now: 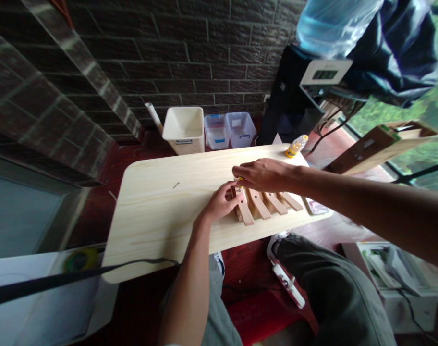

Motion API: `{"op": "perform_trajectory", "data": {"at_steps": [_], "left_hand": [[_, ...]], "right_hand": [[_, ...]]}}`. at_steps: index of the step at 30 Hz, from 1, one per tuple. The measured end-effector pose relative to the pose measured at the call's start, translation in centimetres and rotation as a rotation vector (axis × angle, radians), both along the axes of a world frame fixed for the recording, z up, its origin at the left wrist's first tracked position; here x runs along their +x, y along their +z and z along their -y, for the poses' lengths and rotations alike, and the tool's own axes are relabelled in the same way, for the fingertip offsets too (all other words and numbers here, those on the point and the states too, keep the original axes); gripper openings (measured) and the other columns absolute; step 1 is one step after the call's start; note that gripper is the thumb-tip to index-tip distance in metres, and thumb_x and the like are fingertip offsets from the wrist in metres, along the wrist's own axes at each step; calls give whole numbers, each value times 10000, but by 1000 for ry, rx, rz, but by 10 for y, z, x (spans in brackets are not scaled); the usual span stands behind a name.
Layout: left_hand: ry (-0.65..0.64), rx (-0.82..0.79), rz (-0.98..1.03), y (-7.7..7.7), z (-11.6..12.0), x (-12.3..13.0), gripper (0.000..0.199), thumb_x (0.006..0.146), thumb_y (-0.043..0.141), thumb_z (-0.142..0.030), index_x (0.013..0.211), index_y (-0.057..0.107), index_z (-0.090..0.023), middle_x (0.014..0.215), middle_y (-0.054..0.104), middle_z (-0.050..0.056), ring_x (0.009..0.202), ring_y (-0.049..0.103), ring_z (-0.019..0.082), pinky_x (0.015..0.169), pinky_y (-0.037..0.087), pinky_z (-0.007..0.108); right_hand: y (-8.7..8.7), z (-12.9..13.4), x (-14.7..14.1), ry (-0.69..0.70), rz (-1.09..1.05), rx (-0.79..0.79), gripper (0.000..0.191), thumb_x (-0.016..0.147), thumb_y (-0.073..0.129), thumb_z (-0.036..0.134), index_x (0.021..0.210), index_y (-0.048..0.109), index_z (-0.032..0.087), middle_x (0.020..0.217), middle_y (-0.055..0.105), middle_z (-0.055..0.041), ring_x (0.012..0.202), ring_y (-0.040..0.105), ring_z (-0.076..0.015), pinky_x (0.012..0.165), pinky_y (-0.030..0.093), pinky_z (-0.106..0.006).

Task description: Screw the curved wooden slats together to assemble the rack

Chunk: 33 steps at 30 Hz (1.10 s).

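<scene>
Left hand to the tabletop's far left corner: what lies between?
In the head view, one thin, dark piece lies on the pale wooden tabletop between the left hand and that corner; it is too small to identify.

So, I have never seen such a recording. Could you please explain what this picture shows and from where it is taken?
There is no machine here. A camera worn on a person's head looks forward and down at their bare left hand and right hand. On the pale wooden table lies a row of light brown wooden slats. The left hand holds its left end; the right seems to grip a small yellow thing, mostly hidden. Also there: a clear bottle with a yellow base and a short, thin dark strip.
</scene>
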<state>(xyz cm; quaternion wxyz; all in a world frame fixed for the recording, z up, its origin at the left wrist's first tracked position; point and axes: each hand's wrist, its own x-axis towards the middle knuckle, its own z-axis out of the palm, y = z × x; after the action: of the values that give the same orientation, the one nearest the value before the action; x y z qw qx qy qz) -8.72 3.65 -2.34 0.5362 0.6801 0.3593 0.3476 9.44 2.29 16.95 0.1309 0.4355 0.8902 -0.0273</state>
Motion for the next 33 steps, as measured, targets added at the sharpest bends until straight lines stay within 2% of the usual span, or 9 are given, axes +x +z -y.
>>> {"op": "perform_trajectory", "data": {"at_steps": [8,15,21,27,33], "left_hand": [[-15,-14,-26,1,0,0,417,911,778,-340,1298,693,-209,1284,769,115,1200,745,287,1047,639,436],[-19,-17,-16,-1,-1,0,396,913,775,-346,1275,700,-207,1280,772,117,1237,734,298,1075,627,453],[-19,-26,-6,0,-1,1,398,920,768,-347,1284,699,-201,1273,771,119,1237,737,296,1093,620,460],[-9,-43,-27,3,0,0,429,905,786,-335,1303,695,-205,1309,763,123,1213,745,298,1080,626,463],[-9,-58,-36,5,-1,0,421,891,797,-339,1279,701,-207,1309,765,120,1147,763,285,1046,642,453]], "right_hand": [[-7,-1,0,-68,-19,18,325,1158,470,446,1219,616,162,1066,811,-122,839,757,-252,618,314,-323],[-1,2,2,-69,-66,-4,331,1158,447,449,1289,594,184,1181,804,-119,897,752,-244,657,383,-327],[5,3,7,7,-64,53,326,1158,449,408,1291,617,162,1204,770,-127,877,728,-227,648,351,-331],[-2,-2,10,130,7,112,395,1186,372,422,1244,628,127,1097,763,-140,826,692,-212,632,304,-330],[-4,-3,10,113,17,125,392,1191,364,420,1213,627,129,1076,770,-129,829,698,-213,622,282,-334]]}}
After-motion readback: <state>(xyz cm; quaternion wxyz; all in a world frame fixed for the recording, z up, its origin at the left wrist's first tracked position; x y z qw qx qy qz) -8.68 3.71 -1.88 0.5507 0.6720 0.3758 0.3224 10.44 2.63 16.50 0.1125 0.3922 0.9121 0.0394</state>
